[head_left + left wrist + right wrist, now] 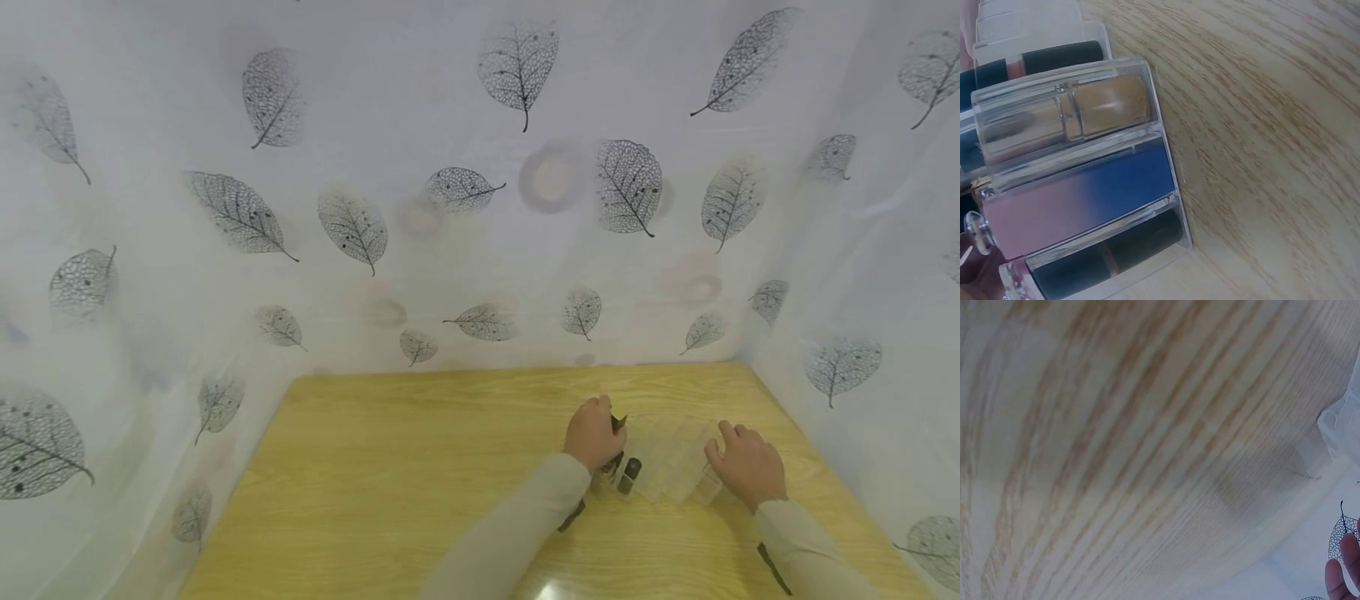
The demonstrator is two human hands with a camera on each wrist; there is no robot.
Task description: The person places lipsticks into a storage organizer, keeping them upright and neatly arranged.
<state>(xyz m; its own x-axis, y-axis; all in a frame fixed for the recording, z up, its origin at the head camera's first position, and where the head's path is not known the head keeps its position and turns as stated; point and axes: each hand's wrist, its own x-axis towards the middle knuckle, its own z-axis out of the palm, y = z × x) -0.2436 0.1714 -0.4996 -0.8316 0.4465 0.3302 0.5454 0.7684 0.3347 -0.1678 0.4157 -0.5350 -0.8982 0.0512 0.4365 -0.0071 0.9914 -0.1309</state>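
Note:
A clear plastic organizer (667, 458) with slanted compartments lies on the table between the hands. At its left end my left hand (592, 433) curls its fingers at a dark tube (617, 423), largely hidden by the hand. A black lipstick tube (630, 475) sits in a near compartment. The left wrist view shows a gold clear-capped tube (1113, 106), a pink-and-blue tube (1085, 200) and a dark green tube (1110, 259) in neighbouring compartments. My right hand (750, 467) is at the organizer's right end, fingers loosely bent; the right wrist view shows its fingertips (1335, 581) apart from the plastic.
The wood-grain table (390, 467) extends to the left of the organizer. Sheeting (450, 250) printed with skeleton leaves rises behind the table and along both sides. The organizer lies toward the table's right side.

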